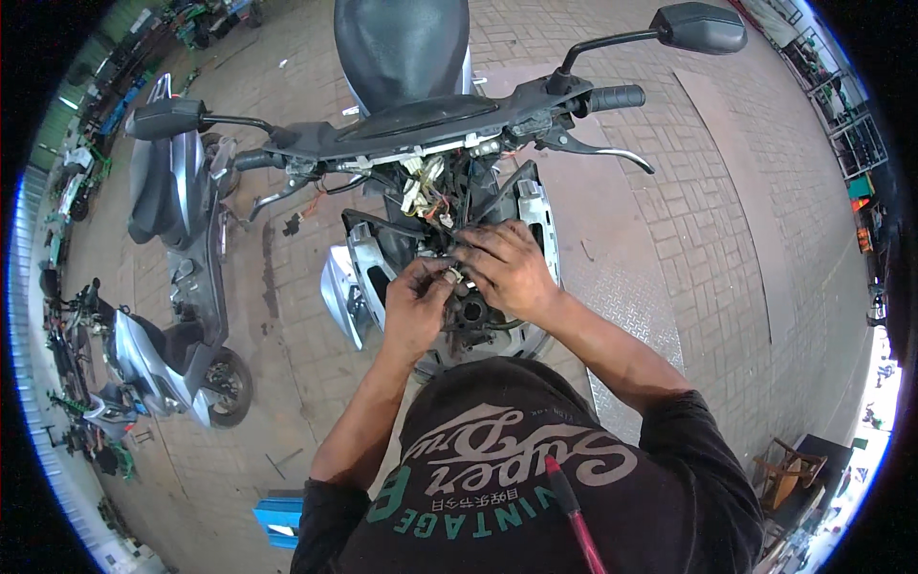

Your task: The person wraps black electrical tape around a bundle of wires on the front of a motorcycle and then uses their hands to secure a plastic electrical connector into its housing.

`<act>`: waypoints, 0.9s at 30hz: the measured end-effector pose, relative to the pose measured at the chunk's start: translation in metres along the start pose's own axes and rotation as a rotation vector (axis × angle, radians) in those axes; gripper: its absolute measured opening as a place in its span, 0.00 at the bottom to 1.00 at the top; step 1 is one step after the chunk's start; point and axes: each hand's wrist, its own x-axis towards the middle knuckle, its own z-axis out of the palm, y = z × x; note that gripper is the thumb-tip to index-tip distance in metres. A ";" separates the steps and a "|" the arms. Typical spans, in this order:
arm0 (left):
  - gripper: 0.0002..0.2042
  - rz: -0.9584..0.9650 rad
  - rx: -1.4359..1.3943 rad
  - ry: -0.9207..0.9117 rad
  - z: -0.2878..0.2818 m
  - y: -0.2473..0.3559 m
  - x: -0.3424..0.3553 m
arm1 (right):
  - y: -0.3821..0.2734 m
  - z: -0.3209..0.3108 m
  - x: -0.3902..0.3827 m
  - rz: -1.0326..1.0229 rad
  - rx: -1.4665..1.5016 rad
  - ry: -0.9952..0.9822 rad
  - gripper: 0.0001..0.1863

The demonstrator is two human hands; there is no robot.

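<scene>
Both my hands are at the front of a scooter whose front cover is off. My left hand (416,304) is closed, thumb and fingertips pinching a small pale wire connector (454,275). Just right of it, my right hand (509,272) has its fingers bent inward among dark cables; what its fingertips grip is hidden. Above the hands hangs a bundle of white connectors and coloured wires (423,188), below the handlebar cover (406,126). Underneath my hands sits a dark round opening (471,312) in the scooter's front frame.
Mirrors (703,29) and a brake lever (607,156) stick out from the handlebar. A silver side panel (341,295) flares out left of the frame. Another scooter (172,359) stands farther left. A blue box (277,521) lies on the paved floor; a wooden chair (789,475) is at right.
</scene>
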 end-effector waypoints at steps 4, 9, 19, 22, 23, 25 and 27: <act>0.08 0.042 0.049 -0.007 0.012 0.003 -0.005 | -0.005 0.003 -0.002 0.029 0.026 0.087 0.18; 0.09 0.258 0.101 0.218 0.026 -0.030 -0.010 | -0.024 0.011 -0.018 0.217 -0.043 0.262 0.16; 0.07 -0.051 -0.079 0.486 -0.064 -0.061 -0.014 | 0.016 -0.017 -0.038 1.083 0.830 0.638 0.06; 0.07 -0.177 0.009 0.395 -0.075 -0.077 -0.015 | 0.026 -0.027 -0.027 1.037 0.990 0.690 0.07; 0.09 -0.138 0.223 0.304 -0.079 -0.097 -0.013 | 0.027 -0.028 -0.025 1.028 0.988 0.665 0.08; 0.09 -0.075 0.300 0.196 -0.070 -0.116 -0.013 | 0.016 -0.036 -0.017 1.010 1.089 0.564 0.08; 0.09 -0.100 0.375 0.121 -0.060 -0.127 -0.012 | 0.008 -0.039 -0.016 0.981 1.133 0.460 0.08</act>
